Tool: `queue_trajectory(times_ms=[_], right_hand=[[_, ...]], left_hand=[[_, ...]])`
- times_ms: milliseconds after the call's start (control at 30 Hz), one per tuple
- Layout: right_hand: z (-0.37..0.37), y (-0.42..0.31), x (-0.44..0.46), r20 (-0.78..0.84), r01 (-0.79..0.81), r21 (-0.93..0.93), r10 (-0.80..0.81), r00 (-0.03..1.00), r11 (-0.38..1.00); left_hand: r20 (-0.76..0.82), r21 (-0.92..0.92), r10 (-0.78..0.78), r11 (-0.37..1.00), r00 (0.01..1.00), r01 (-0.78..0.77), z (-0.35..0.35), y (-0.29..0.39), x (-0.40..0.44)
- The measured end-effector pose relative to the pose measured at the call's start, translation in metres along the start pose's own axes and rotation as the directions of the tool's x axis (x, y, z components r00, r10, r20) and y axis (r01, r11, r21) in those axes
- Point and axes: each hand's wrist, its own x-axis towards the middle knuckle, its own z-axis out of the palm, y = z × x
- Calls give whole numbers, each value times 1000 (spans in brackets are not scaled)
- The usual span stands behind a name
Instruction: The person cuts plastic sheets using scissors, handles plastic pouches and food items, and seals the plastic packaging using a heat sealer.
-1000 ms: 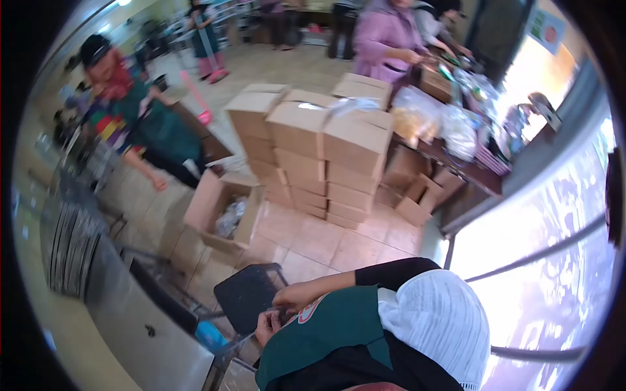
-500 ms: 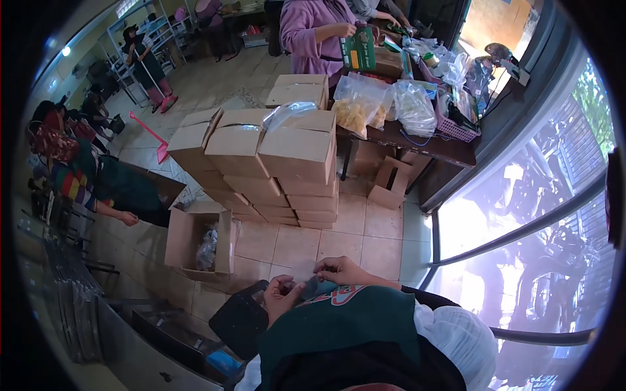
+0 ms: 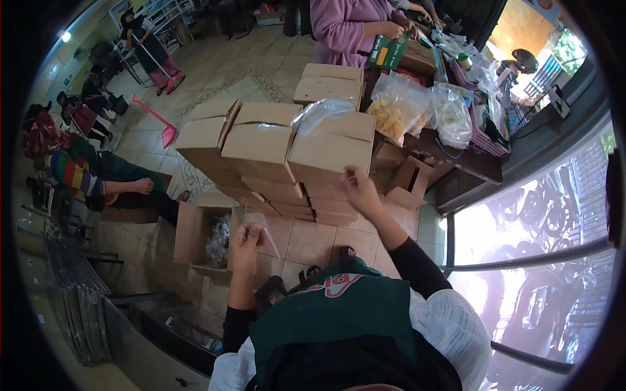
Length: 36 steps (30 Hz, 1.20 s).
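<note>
My left hand (image 3: 244, 244) is closed, its fingers pinching a thin clear plastic piece (image 3: 268, 244), perhaps a small bag or sheet. It is raised in front of the open cardboard box (image 3: 189, 229), which has crumpled clear plastic (image 3: 218, 242) inside. My right hand (image 3: 360, 192) is lifted in front of the stack of closed cardboard boxes (image 3: 329, 151). Its fingers are bent together, and I cannot make out what is between them. Folded clear plastic (image 3: 321, 112) lies on top of the stack.
A dark table (image 3: 456, 156) at right bears bags of yellow snacks (image 3: 389, 118) and a pink basket (image 3: 486, 140). A person in pink (image 3: 339, 29) stands behind it. Another person (image 3: 81, 173) sits at left. A red dustpan (image 3: 168, 133) lies on the tiled floor.
My hands have moved apart and forward from close to my apron. The left carries the clear plastic toward the open box; the right has risen toward the stack. The view has shifted slightly.
</note>
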Motion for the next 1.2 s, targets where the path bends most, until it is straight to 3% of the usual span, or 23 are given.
queue_trajectory(times_ms=[67, 167, 233, 333, 400, 500, 600, 700, 733, 833, 900, 1033, 1100, 1200], right_hand=[[-7, 22, 57, -162, -23, -104, 6, 987, 994], [-13, 53, 146, -292, -38, -280, -47, 955, 959], [-11, 62, 181, -331, -92, -389, -45, 943, 917], [3, 59, 225, -342, -215, -450, 55, 938, 867], [12, 68, 240, -294, -296, -427, 179, 939, 854], [17, 72, 244, -243, -298, -465, 204, 948, 833], [20, 89, 241, -233, -215, -410, 126, 964, 886], [16, 108, 245, -234, -52, -286, -17, 972, 957], [13, 113, 245, -244, 18, -234, -77, 967, 972], [3, 114, 249, -122, -197, 285, 239, 963, 938], [-8, 122, 255, -6, -273, 418, 303, 953, 866], [-45, 131, 272, 322, -467, 640, 338, 884, 611], [-54, 156, 283, 421, -534, 707, 332, 844, 463], [-47, 128, 294, 510, -587, 754, 303, 805, 294]], left_hand=[[47, 129, -56, 990, 997, 50, 14, 15, 37], [138, 376, 92, 916, 986, -138, 49, 16, 103], [187, 554, 336, 740, 923, -381, 77, 7, 157], [290, 747, 498, 416, 817, -518, 128, 7, 236], [353, 854, 505, 171, 788, -492, 153, -5, 281], [318, 926, 331, 94, 888, -367, 186, -10, 309], [313, 942, 6, 124, 950, -312, 195, -10, 324], [282, 950, 176, 83, 943, -300, 201, -10, 329], [289, 939, 195, 135, 937, -318, 201, -15, 332], [254, 880, 246, 343, 935, -329, 195, -26, 337], [175, 788, 253, 543, 952, -289, 187, -29, 336], [-105, 297, 168, 946, 980, -131, 161, -18, 310], [-218, -36, 51, 998, 975, -60, 152, 3, 284], [-330, -126, 9, 991, 944, -53, 126, 20, 245]])
